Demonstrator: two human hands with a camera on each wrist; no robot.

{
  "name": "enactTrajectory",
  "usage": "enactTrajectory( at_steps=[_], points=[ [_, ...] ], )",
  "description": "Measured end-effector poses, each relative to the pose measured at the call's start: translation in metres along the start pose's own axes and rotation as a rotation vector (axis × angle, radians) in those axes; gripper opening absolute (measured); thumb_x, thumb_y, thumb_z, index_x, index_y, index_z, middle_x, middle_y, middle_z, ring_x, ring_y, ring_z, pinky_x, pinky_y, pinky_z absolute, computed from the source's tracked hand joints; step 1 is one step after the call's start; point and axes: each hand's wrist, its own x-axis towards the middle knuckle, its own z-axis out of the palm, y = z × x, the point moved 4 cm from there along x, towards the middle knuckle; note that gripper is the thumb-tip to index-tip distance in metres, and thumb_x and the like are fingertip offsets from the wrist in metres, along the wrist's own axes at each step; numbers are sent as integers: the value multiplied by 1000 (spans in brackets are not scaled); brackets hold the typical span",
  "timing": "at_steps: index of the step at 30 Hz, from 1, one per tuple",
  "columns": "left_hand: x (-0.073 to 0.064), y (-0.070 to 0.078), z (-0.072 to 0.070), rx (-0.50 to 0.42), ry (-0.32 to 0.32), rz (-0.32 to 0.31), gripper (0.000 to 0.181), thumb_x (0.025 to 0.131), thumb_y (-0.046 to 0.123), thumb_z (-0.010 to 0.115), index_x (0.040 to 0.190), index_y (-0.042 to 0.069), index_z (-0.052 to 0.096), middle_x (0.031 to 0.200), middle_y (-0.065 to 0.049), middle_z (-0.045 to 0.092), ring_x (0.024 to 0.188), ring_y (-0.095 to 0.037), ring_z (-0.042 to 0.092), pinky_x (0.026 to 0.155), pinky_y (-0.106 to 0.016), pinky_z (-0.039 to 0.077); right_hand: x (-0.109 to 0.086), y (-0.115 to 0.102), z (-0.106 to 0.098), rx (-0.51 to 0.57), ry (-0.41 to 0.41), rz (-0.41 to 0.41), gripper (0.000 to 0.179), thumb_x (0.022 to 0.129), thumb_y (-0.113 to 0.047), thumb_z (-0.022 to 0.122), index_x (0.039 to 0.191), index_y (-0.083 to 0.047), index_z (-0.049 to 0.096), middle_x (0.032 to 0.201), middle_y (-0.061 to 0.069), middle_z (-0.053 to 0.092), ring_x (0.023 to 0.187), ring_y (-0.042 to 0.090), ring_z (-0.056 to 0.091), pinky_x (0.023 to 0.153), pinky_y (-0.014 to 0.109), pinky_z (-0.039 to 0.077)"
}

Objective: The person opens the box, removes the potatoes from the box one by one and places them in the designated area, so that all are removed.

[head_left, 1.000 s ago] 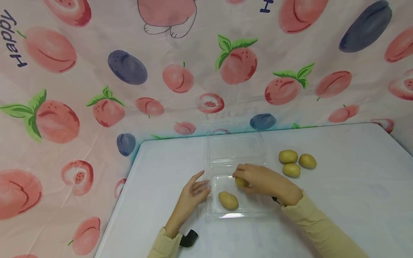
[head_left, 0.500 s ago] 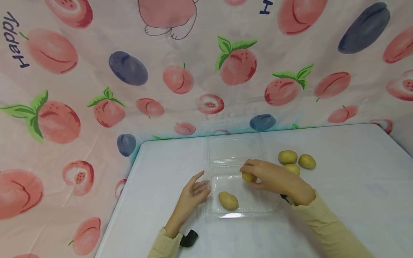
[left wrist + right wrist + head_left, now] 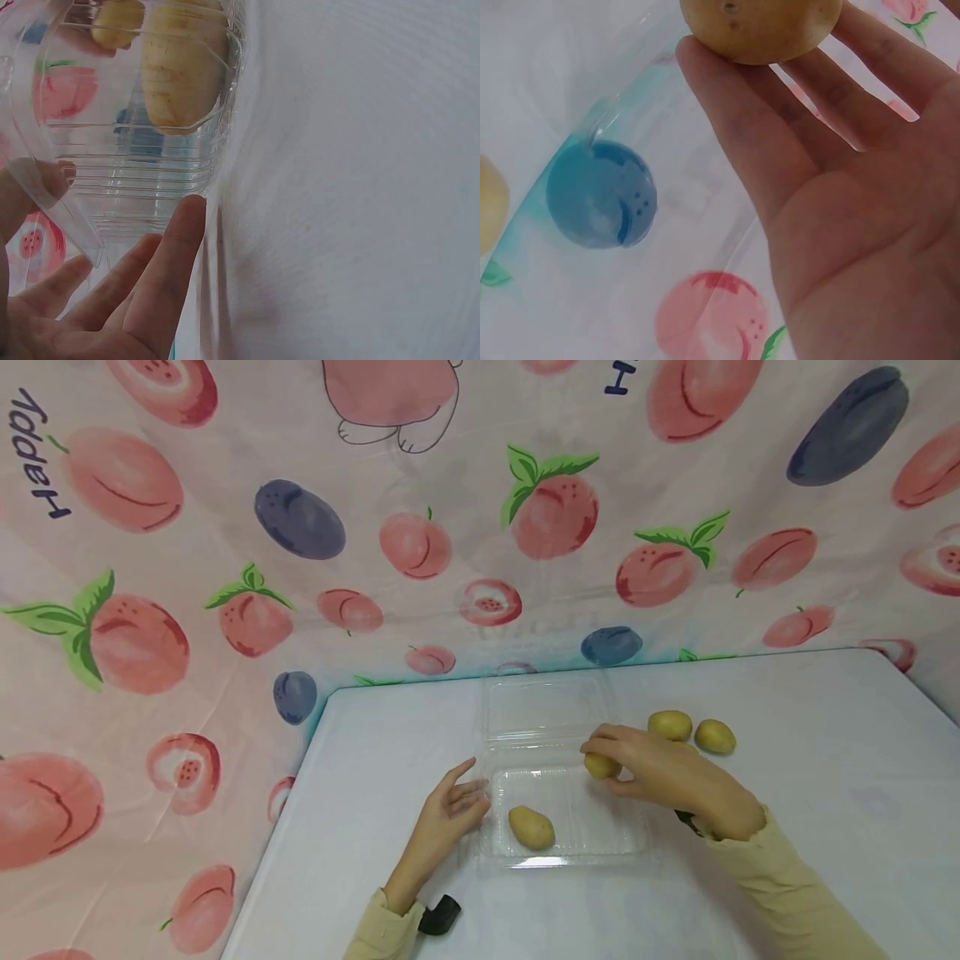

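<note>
One yellow potato (image 3: 602, 766) is between the thumb and fingers of my right hand (image 3: 671, 772), over the right half of a clear plastic clamshell box (image 3: 570, 847). The right wrist view shows the fingertips against the underside of this potato (image 3: 761, 30). A second potato (image 3: 531, 827) lies inside the box at the lower left. My left hand (image 3: 442, 818) is at the box's left wall, fingers extended. In the left wrist view, its fingertips reach the ribbed side of the box (image 3: 142, 176), one digit showing through the clear rim.
The box's lid (image 3: 547, 706) lies folded back toward the far table edge. Right of it sit a potato (image 3: 670, 725), another potato (image 3: 716, 737), and a third mostly behind my right hand. Fruit-patterned cloth (image 3: 420, 543) hangs behind the white table (image 3: 825, 818).
My right hand has moved to the right over the box with its potato, now covering most of one loose potato. The left hand has stayed in place.
</note>
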Motion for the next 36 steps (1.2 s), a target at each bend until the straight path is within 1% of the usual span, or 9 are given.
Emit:
enactTrajectory(
  at_steps=[5, 8, 12, 20, 24, 31, 36],
  points=[
    [0, -1, 0, -6, -4, 3, 69, 95, 19, 69, 155, 15, 33, 140, -22, 54, 122, -34, 59, 84, -31, 59, -5, 5, -3, 21, 10, 19, 40, 78, -3, 80, 116, -5, 67, 112, 3, 63, 98, 18, 64, 80, 31, 57],
    [0, 0, 0, -12, -7, 5, 70, 95, 20, 69, 155, 15, 33, 140, -22, 54, 123, -34, 59, 85, -31, 59, -8, 8, -4, 21, 15, 33, 40, 78, -3, 80, 116, -6, 67, 112, 2, 64, 98, 18, 64, 79, 30, 57],
    [0, 0, 0, -19, -7, 4, 70, 95, 19, 69, 155, 15, 33, 140, -22, 54, 123, -34, 59, 85, -30, 59, -12, 12, -5, 5, 28, 32, 38, 78, -4, 81, 114, -7, 68, 111, 1, 64, 96, 18, 65, 76, 29, 57],
    [0, 0, 0, -24, -5, 7, 69, 95, 18, 69, 155, 15, 33, 139, -21, 55, 122, -34, 59, 85, -31, 59, -18, 19, -6, -6, 59, 31, 38, 76, -3, 82, 112, -4, 68, 107, 1, 65, 95, 15, 64, 76, 29, 58],
    [1, 0, -1, -25, -7, 9, 69, 95, 18, 69, 154, 14, 34, 140, -22, 55, 122, -34, 59, 86, -31, 59, -21, 22, -7, -5, 68, 33, 39, 76, -3, 82, 112, -3, 68, 108, 3, 65, 95, 17, 64, 76, 30, 58],
    [1, -1, -1, -20, -6, 11, 70, 94, 18, 70, 154, 13, 34, 139, -23, 55, 122, -36, 59, 86, -31, 59, -29, 28, -9, -39, 86, 48, 39, 75, -4, 83, 111, -4, 68, 109, 5, 66, 97, 19, 64, 77, 33, 58],
    [0, -1, -1, -17, -10, 8, 70, 94, 19, 70, 154, 12, 34, 140, -23, 54, 122, -36, 59, 86, -31, 59, -33, 33, -9, -24, 109, 37, 39, 74, -3, 83, 110, -5, 69, 109, 5, 65, 96, 20, 63, 76, 34, 57]
  ],
)
